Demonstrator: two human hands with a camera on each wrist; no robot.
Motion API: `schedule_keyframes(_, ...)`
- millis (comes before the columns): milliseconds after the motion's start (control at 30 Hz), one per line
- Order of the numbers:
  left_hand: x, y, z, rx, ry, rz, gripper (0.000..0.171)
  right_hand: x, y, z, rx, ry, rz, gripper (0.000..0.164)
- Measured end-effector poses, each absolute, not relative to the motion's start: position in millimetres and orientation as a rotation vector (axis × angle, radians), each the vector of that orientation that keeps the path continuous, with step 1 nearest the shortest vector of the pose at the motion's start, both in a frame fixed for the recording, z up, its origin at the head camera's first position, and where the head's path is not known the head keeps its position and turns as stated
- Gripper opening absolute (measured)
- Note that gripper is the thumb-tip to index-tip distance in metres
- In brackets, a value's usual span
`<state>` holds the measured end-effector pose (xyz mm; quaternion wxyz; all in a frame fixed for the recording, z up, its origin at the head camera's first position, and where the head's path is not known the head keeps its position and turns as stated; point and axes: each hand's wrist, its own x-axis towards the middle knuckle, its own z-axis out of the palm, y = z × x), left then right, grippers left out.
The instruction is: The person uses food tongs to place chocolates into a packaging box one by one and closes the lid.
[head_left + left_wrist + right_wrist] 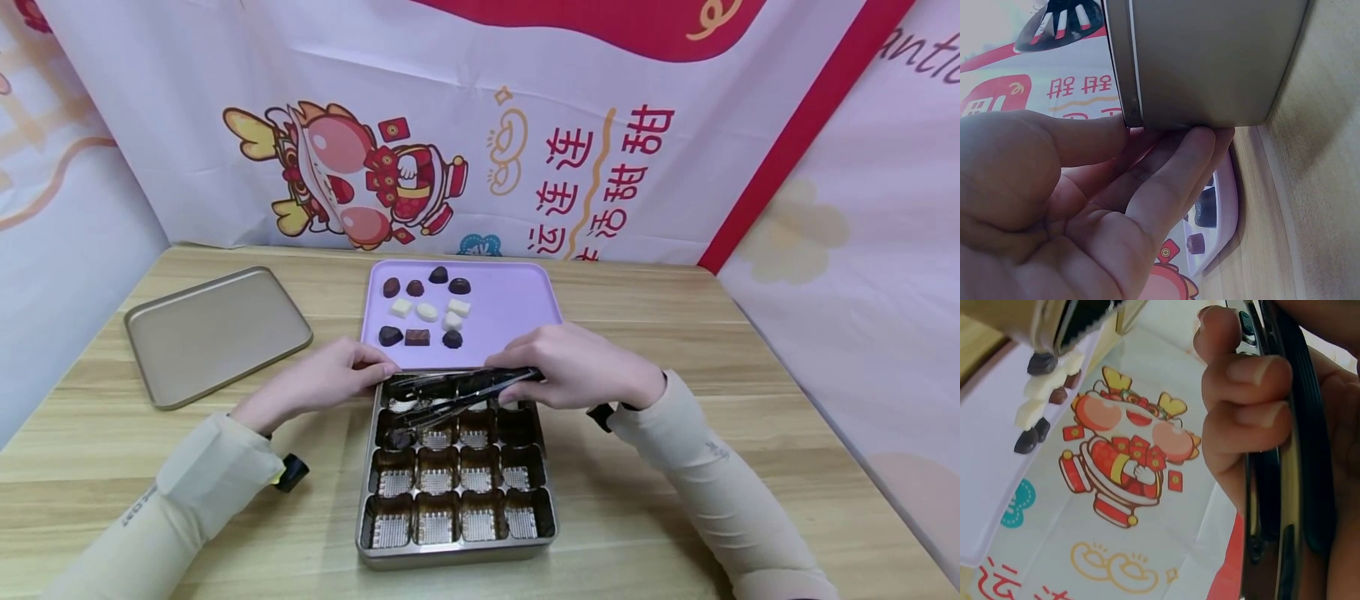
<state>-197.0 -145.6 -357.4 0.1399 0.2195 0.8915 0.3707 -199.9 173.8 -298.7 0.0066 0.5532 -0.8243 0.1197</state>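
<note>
A metal box (pixel 457 552) stands in front of the person, its insert divided into several brown compartments. My left hand (pixel 337 377) holds the box at its back left corner. In the left wrist view the thumb (pixel 1088 139) lies at the rim, with the other fingers against the outer wall. My right hand (pixel 570 365) grips a pair of black tongs (pixel 465 400), which slant leftward over the back compartments. Near the tongs' tips, a dark chocolate (pixel 400 438) sits in a left compartment. The slotted tong head (pixel 1063 25) shows above the box in the left wrist view.
Behind the box, a lilac tray (pixel 517 304) carries several dark chocolates (pixel 390 336) and white chocolates (pixel 427 312). A beige tray (pixel 217 333) lies at the left on the wooden table (pixel 675 500). A printed cloth (pixel 450 83) hangs at the back.
</note>
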Motion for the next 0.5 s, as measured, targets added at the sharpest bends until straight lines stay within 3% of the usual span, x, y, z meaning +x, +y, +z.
schedule_keyframes(300,-197,-147,-358,0.635,2.568,1.081,0.020,-222,185,-303,1.475,-2.555,0.399,0.039)
schedule_keyframes(500,-196,-146,-357,0.628,2.571,1.076,0.020,-234,184,-314,1.229,-2.620,0.330,0.024)
